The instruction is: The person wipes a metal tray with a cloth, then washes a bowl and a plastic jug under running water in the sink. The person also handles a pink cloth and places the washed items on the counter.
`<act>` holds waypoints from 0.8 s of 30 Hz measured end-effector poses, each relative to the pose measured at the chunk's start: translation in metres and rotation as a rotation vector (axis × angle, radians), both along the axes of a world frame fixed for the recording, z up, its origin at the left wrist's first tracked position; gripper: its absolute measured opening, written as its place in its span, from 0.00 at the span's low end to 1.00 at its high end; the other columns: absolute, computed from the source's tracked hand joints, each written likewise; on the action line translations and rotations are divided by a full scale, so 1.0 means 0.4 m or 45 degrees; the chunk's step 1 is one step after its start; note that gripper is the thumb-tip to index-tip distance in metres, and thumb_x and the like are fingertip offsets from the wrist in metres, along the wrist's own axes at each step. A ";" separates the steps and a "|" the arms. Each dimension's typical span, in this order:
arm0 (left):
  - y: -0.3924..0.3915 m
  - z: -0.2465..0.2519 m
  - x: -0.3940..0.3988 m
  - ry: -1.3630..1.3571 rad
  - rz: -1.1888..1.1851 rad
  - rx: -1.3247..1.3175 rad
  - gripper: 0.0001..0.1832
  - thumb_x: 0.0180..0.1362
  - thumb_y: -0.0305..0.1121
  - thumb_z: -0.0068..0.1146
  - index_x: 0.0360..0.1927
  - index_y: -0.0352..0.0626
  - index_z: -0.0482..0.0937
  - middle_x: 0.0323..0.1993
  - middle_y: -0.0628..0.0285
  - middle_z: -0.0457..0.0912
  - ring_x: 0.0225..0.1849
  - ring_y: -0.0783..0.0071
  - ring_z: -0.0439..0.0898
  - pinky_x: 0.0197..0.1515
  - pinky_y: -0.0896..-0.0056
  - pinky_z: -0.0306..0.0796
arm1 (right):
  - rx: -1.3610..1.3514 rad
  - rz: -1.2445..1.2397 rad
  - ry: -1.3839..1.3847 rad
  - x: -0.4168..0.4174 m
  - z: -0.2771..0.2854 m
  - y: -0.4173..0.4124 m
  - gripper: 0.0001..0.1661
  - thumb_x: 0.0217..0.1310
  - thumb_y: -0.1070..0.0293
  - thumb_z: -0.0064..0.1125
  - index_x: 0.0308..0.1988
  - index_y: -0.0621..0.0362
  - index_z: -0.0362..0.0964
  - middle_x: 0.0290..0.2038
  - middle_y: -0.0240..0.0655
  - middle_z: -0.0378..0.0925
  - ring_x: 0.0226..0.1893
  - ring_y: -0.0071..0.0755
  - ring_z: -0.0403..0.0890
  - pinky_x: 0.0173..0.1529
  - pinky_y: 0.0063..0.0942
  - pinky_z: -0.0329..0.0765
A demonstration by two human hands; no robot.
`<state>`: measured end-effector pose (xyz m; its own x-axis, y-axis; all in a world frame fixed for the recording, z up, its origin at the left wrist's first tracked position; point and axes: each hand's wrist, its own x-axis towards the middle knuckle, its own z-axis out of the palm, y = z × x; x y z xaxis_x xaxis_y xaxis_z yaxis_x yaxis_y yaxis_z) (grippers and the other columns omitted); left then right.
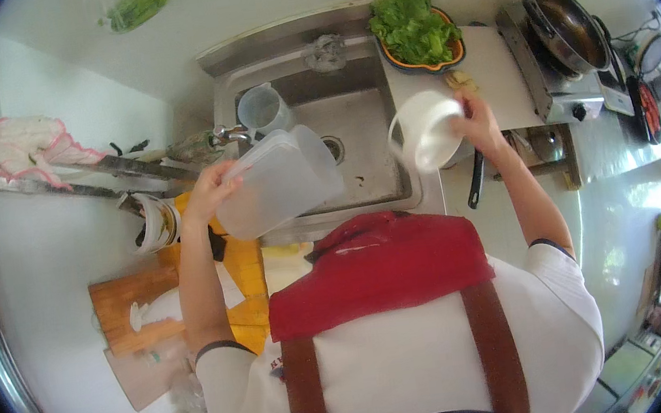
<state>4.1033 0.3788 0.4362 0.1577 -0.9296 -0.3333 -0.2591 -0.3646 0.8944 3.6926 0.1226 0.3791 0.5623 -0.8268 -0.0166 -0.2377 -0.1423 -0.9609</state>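
Note:
My left hand grips the edge of a translucent plastic container above the left front of the stainless steel sink. A second, rounded translucent edge shows against that container; I cannot tell whether it is a separate piece. My right hand holds a white plastic tub by its rim, tilted over the sink's right edge and slightly blurred. A thin loop, probably its handle, hangs at the tub's left. A translucent plastic jug stands in the sink's left side, by the metal faucet.
Lettuce fills an orange-rimmed basket right of the sink. Beyond it, a wok sits on a gas stove. A black pan handle juts out below my right hand. Wooden boards stand at the left.

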 end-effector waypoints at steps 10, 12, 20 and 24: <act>-0.057 -0.049 -0.165 0.266 0.402 -0.114 0.14 0.55 0.42 0.52 0.23 0.44 0.68 0.18 0.73 0.66 0.22 0.86 0.64 0.26 0.82 0.58 | 0.419 -0.695 0.424 -0.086 -0.303 -0.142 0.21 0.39 0.65 0.62 0.36 0.64 0.69 0.27 0.37 0.72 0.28 0.27 0.73 0.29 0.21 0.71; -0.031 -0.076 -0.163 0.355 0.513 -0.417 0.17 0.55 0.47 0.51 0.23 0.44 0.68 0.17 0.73 0.64 0.21 0.85 0.62 0.26 0.81 0.57 | 0.535 -0.795 0.229 -0.054 -0.302 -0.114 0.25 0.43 0.62 0.62 0.42 0.65 0.67 0.34 0.40 0.72 0.34 0.26 0.73 0.32 0.21 0.72; 0.020 -0.035 -0.285 0.425 0.103 -0.637 0.22 0.56 0.50 0.47 0.18 0.43 0.64 0.19 0.68 0.67 0.22 0.82 0.60 0.25 0.77 0.54 | 0.380 -0.509 -0.208 0.060 -0.135 0.070 0.22 0.58 0.60 0.51 0.48 0.61 0.64 0.43 0.35 0.70 0.43 0.27 0.72 0.47 0.26 0.70; 0.024 -0.101 -0.306 0.389 0.522 -0.405 0.19 0.58 0.36 0.44 0.13 0.41 0.61 0.20 0.69 0.63 0.21 0.83 0.57 0.24 0.77 0.51 | 0.531 0.045 -0.358 0.152 -0.038 0.174 0.19 0.64 0.61 0.42 0.50 0.60 0.64 0.47 0.35 0.69 0.46 0.27 0.70 0.49 0.27 0.69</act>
